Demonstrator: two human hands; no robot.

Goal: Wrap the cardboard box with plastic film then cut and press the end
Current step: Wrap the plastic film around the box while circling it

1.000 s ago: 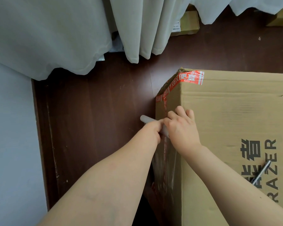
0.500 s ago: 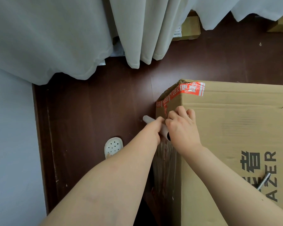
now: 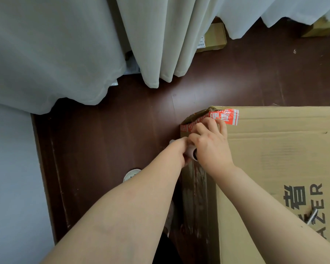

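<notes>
1. Plastic film [image 3: 196, 195]: a clear, wrinkled layer stretched over the near vertical side of the cardboard box [image 3: 274, 159], running up to the hands.
2. Metal tool [image 3: 311, 216]: a slim silver piece lying on the box top among the printed black letters. What kind of tool it is cannot be told.
3. Cardboard box: large and brown, standing on the floor at right, with its top face towards the camera.
4. Left hand [image 3: 178, 151]: fingers curled round the film roll [image 3: 191, 153], held just beside the box's left edge.
5. Film roll: a pale tube lying crosswise. Its open near end shows between the two hands and its far tip pokes out past the left hand.
6. Right hand [image 3: 211, 149]: bent fingers lie on the box's top corner, reaching the red tape [image 3: 225, 116]. The thumb side meets the roll's end, but whether it grips the roll cannot be told.
7. White perforated slipper [image 3: 131, 174]: on the floor, partly hidden by the left forearm.
8. Dark wood floor [image 3: 103, 140]: scuffed, bordered at left by a pale wall [image 3: 8, 178].
9. Curtains [image 3: 151, 44]: pale folds hanging to the floor.
10. Small carton [image 3: 215, 36]: behind the curtains, bearing a label.
</notes>
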